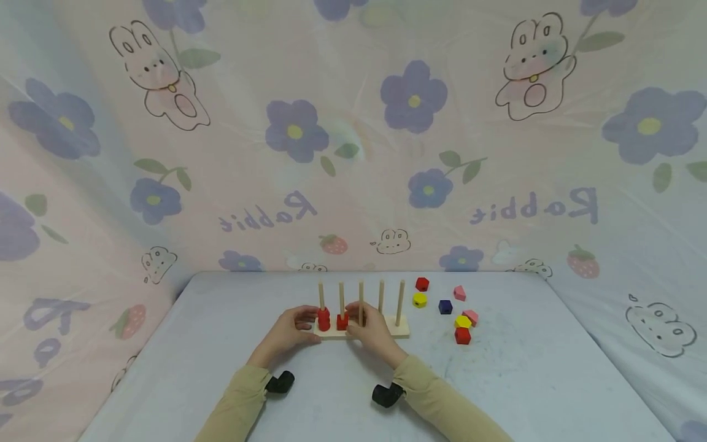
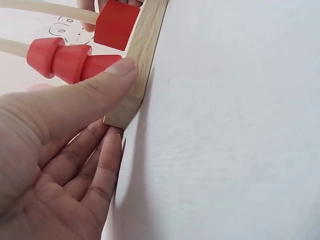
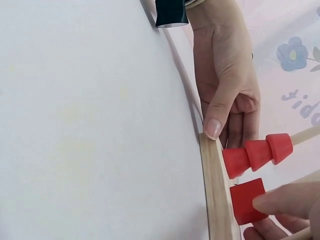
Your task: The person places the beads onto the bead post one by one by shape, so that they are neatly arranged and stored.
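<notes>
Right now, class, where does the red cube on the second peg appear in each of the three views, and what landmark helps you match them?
Head: red cube low on the second peg from the left, centre of the picture, by the right hand.
Left wrist: top edge, left of centre, against the wooden base.
Right wrist: bottom right, beside the base, under a fingertip.
Shared landmark: the stacked red cones on the neighbouring peg.

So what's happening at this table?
A person is working at a wooden base with five upright pegs. The left hand holds the base's left end, thumb on its edge. The right hand touches a red cube bead on the second peg. Red cone-shaped beads sit stacked on the first peg. More loose coloured wooden beads lie to the right on the white table.
</notes>
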The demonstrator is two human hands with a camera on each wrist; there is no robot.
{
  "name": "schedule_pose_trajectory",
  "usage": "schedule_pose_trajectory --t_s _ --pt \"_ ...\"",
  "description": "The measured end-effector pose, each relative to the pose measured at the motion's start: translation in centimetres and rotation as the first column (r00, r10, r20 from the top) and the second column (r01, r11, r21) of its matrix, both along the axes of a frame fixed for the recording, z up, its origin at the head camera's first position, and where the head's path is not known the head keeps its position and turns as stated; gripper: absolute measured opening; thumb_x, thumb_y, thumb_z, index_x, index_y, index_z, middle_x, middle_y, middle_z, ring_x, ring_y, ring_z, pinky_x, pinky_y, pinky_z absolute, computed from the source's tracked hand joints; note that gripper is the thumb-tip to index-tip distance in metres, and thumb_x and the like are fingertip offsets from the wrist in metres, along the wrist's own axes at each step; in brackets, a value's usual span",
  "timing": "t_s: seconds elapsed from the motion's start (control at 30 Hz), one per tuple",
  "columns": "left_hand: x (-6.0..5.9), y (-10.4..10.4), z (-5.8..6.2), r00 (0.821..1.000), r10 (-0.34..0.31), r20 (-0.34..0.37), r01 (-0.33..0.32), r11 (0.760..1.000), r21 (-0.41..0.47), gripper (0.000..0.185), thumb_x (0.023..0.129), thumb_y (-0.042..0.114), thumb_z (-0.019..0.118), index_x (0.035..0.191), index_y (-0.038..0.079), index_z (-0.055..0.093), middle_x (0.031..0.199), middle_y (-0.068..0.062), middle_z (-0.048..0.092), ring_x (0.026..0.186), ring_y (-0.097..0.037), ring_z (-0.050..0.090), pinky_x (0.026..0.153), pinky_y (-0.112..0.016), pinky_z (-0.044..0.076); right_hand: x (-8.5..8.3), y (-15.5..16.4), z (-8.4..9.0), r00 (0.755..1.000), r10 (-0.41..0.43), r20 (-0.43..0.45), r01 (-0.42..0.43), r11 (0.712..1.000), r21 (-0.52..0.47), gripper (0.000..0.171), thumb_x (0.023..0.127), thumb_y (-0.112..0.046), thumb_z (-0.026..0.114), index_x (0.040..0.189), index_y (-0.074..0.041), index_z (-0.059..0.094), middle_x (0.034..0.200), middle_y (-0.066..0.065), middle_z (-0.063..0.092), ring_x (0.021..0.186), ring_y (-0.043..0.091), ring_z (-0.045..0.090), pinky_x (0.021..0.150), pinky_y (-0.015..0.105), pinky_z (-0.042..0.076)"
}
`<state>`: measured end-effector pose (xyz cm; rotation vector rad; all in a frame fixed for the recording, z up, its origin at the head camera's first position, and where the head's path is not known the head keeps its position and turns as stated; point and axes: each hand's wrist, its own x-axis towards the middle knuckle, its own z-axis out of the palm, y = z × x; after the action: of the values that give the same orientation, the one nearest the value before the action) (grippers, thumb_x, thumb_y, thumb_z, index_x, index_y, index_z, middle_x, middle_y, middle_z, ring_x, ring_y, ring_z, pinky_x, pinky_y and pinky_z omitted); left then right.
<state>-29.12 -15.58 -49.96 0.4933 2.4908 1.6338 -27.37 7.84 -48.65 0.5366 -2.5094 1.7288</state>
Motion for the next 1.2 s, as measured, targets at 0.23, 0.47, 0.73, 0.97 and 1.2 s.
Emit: schedule_pose_trajectory --t_s 0.23,0.47,0.73,0.97,1.2 --pt "0.2 -0.1 -0.2 0.998 -0.047 -0.031 0.047 0.999 -0.004 0.064 0.068 0.004 0.086 0.125 -0.001 0.057 0.119 -0.014 0.061 0.108 -0.03 0.058 0.095 -0.044 0.047 1.0 0.8 -0.1 1.0 0.029 0.004 -0.029 0.999 0.018 0.045 0.083 0.006 0.067 0.125 0.004 0.051 0.116 0.017 0.061 0.112 0.032 0.056 0.097 0.044 0.045" --pt "0.4 -0.1 -0.4 0.998 -0.033 -0.044 0.032 0.999 -0.027 0.065 0.067 0.006 0.086 0.125 0.0 0.058 0.12 -0.013 0.061 0.105 -0.027 0.059 0.094 -0.041 0.048 3.4 2.9 0.8 0.999 0.042 -0.002 -0.041 0.998 0.036 0.067 0.081 0.002 0.072 0.138 0.004 0.038 0.13 0.026 0.052 0.122 0.039 0.048 0.104 0.049 0.037" --pt "0.5 -0.1 -0.4 0.999 -0.02 -0.036 0.019 0.999 -0.041 0.065 0.068 0.008 0.086 0.126 0.002 0.057 0.118 -0.01 0.061 0.103 -0.025 0.059 0.093 -0.039 0.049 6.4 7.4 2.5 0.999 0.012 -0.035 -0.011 0.999 0.038 0.058 0.083 0.002 0.072 0.134 -0.006 0.046 0.13 0.018 0.053 0.116 0.034 0.053 0.097 0.049 0.045" --pt "0.5 0.0 -0.4 1.0 -0.013 -0.028 0.011 0.999 -0.044 0.065 0.068 0.009 0.086 0.126 0.002 0.058 0.118 -0.01 0.061 0.104 -0.025 0.059 0.093 -0.04 0.048 6.8 13.5 3.1 0.975 -0.124 -0.186 0.155 0.974 0.163 0.05 0.079 0.004 0.074 0.125 -0.004 0.055 0.121 0.012 0.06 0.108 0.027 0.058 0.089 0.044 0.051" --pt "0.5 -0.2 -0.5 1.0 -0.011 -0.02 0.01 0.999 -0.045 0.066 0.068 0.009 0.087 0.127 0.003 0.057 0.12 -0.01 0.06 0.107 -0.026 0.058 0.094 -0.038 0.048 5.6 19.2 2.7 0.943 -0.201 -0.267 0.278 0.916 0.291 0.045 0.08 0.003 0.074 0.122 -0.002 0.057 0.12 0.012 0.061 0.107 0.031 0.057 0.09 0.051 0.048"
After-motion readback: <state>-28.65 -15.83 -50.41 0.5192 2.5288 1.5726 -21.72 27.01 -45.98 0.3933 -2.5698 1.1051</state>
